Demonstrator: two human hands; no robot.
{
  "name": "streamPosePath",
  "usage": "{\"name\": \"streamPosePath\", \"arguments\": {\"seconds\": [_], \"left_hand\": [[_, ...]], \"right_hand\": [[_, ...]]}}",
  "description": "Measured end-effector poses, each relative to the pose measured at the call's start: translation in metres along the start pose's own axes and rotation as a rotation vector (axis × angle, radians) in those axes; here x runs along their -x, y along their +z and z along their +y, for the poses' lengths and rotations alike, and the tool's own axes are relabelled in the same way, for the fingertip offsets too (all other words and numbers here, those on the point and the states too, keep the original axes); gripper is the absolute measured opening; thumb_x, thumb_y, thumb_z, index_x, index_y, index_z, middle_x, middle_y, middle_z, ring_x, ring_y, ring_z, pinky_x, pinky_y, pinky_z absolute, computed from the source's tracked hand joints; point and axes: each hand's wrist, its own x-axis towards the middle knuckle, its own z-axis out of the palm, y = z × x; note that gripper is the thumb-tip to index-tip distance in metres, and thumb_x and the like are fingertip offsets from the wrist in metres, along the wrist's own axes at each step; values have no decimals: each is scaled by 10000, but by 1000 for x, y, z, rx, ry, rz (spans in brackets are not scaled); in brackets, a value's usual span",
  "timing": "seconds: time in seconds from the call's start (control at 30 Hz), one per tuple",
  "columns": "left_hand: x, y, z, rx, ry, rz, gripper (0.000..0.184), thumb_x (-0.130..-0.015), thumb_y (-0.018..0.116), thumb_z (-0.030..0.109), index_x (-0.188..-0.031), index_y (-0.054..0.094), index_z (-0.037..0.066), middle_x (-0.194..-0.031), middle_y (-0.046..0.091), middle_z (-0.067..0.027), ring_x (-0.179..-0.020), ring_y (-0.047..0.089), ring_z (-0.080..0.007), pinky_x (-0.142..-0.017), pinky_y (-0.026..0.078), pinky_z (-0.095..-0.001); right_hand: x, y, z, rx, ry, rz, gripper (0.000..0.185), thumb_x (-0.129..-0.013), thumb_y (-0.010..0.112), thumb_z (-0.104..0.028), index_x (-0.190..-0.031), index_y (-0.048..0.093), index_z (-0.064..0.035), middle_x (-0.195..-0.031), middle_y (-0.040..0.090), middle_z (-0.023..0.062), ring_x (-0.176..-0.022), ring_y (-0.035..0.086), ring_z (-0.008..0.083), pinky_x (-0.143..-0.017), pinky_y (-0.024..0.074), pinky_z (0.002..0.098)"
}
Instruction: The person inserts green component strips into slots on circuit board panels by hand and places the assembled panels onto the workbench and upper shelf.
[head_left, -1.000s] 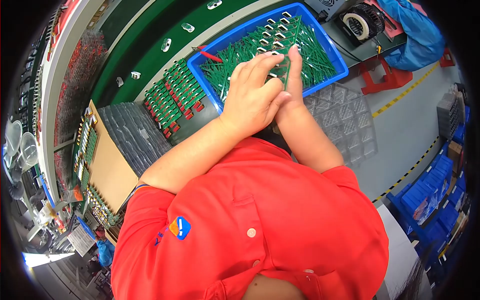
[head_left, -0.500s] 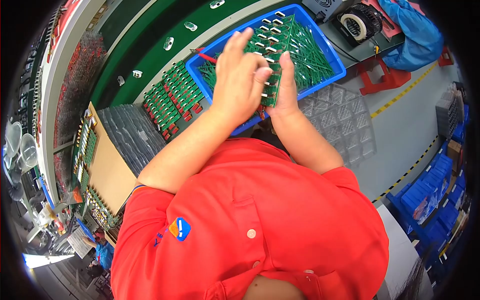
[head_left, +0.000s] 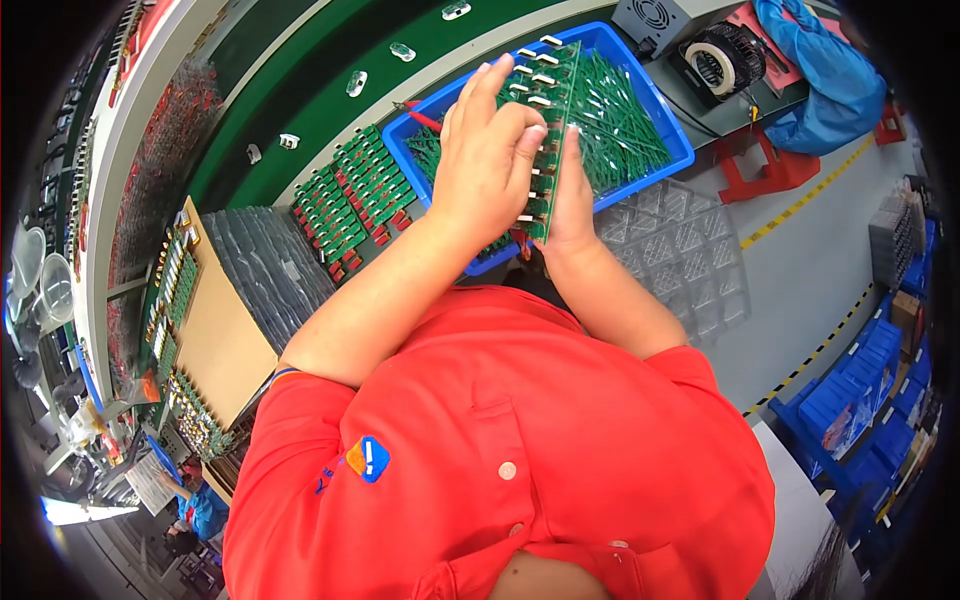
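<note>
A green circuit board panel (head_left: pixel 560 125) with rows of white-topped parts is tilted upright above a blue bin (head_left: pixel 683 150) full of thin green strips (head_left: pixel 610 110). My right hand (head_left: pixel 571 205) holds the panel near its lower end, thumb up along its right side. At the panel's left side, my left hand (head_left: pixel 482 165) has its thumb and index finger pinched at the row of parts, with the other fingers bent upward. Whatever small piece lies between those fingertips is hidden. A red-handled tool (head_left: pixel 424 121) rests at the bin's left edge.
Finished-looking green and red boards (head_left: pixel 355 195) lie left of the bin, near stacked grey trays (head_left: pixel 270 265) and cardboard (head_left: pixel 225 330). Clear plastic trays (head_left: pixel 680 250) are at the right. Small clear parts (head_left: pixel 402 52) sit on a green belt (head_left: pixel 310 75). Far lower left, a co-worker (head_left: pixel 205 510) is visible.
My hands were close together over the panel; my left hand then shifted left, exposing more of it. The panel now stands more edge-on and slightly lower, while the view has shifted a little.
</note>
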Motion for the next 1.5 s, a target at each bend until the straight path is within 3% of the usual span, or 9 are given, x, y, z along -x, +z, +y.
{"name": "streamPosePath", "arguments": {"seconds": [0.1, 0.23, 0.5, 0.73, 0.8, 0.97, 1.1, 1.3, 1.5], "left_hand": [[1, -2, 5, -5, -2, -13, 121, -888, 553, 152, -938, 591, 49, -1366, 413, -240, -1267, 384, -422, -1021, 314, -483], [0, -4, 2, 34, -31, 7, 132, -917, 523, 157, -947, 581, 42, -1378, 401, -243, -1270, 373, -434, -1040, 300, -481], [-1, -12, 8, -55, -2, -15, 103, -911, 516, 113, -924, 563, 22, -1353, 427, -249, -1256, 394, -433, -1033, 314, -467], [-6, -12, -1, 136, -61, 121, 94, -881, 555, 130, -890, 545, 36, -1278, 471, -256, -1218, 438, -398, -976, 360, -470], [-7, -15, 2, -18, -6, 9, 98, -922, 501, 102, -928, 532, 10, -1337, 429, -269, -1226, 437, -416, -993, 359, -438], [-11, -14, -4, 143, -65, -11, 112, -922, 510, 118, -941, 537, 12, -1373, 389, -266, -1240, 429, -411, -1010, 352, -434], [-17, -15, -3, 91, -39, 167, 87, -894, 525, 89, -899, 519, 3, -1317, 430, -276, -1207, 441, -424, -978, 377, -461], [-18, -15, -5, 134, -78, -17, 110, -919, 508, 110, -952, 500, 6, -1318, 446, -245, -1191, 474, -389, -969, 395, -427], [-23, -10, -15, 239, -150, 199, 130, -935, 496, 141, -933, 510, 11, -1277, 479, -248, -1151, 502, -378, -951, 409, -399]], "right_hand": [[5, 2, 2, 104, 30, 3, 477, -1025, 262, -364, -1387, 329, -61, -1261, 499, 104, -1114, 532, 175, -948, 437, 312], [10, 3, 4, 116, 25, -15, 489, -1022, 264, -373, -1395, 321, -61, -1266, 499, 96, -1133, 520, 174, -951, 434, 311], [15, -1, 10, 155, -32, -196, 703, -952, 404, -519, -1426, 263, -19, -1370, 389, 127, -1244, 410, 198, -1048, 321, 328], [24, 5, 2, 157, 37, -187, 736, -921, 487, -508, -1427, 261, -24, -1367, 385, 122, -1245, 404, 193, -1038, 324, 321], [23, 7, 3, 216, -45, -178, 723, -925, 494, -485, -1429, 254, -26, -1363, 389, 117, -1224, 424, 184, -1021, 342, 316], [27, 6, 0, 199, -8, -185, 731, -922, 510, -465, -1429, 244, -10, -1356, 397, 111, -1206, 435, 169, -1012, 349, 315], [28, 7, 0, 219, -11, -225, 745, -917, 521, -462, -1429, 237, -1, -1360, 397, 110, -1211, 431, 173, -1016, 343, 320], [28, 5, 1, 228, 7, -219, 756, -909, 537, -454, -1423, 240, 14, -1347, 414, 109, -1202, 436, 172, -1009, 348, 320], [28, 3, 0, 235, 29, -232, 763, -897, 553, -455, -1413, 255, 22, -1323, 426, 103, -1175, 443, 166, -995, 354, 308]]}}
